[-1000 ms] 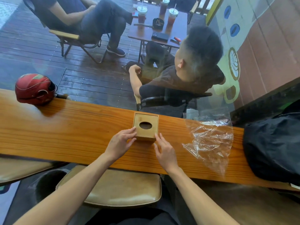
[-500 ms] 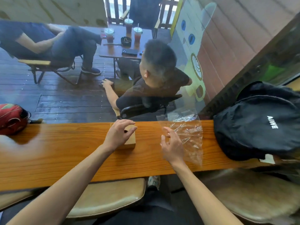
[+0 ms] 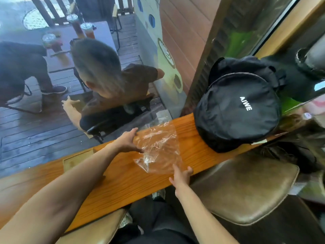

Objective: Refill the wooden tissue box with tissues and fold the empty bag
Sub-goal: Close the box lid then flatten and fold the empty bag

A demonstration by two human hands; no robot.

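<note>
The empty clear plastic bag (image 3: 158, 147) lies crumpled on the wooden counter (image 3: 123, 180). My left hand (image 3: 127, 141) curves against the bag's left edge, fingers apart, touching it. My right hand (image 3: 181, 175) is at the bag's near edge with fingers spread, fingertips on the plastic. The wooden tissue box (image 3: 77, 159) stands to the left by the window, partly hidden behind my left forearm. Its top opening does not show.
A black backpack (image 3: 237, 110) sits on the counter just right of the bag. Padded stools (image 3: 246, 187) stand below the counter's near edge. Behind the glass a person sits in a chair (image 3: 109, 120), with drinks on a table (image 3: 84, 32).
Both hands have left the tissue box and moved right onto the plastic bag. The view swung right, so the box now sits at the left and the red helmet is out of view.
</note>
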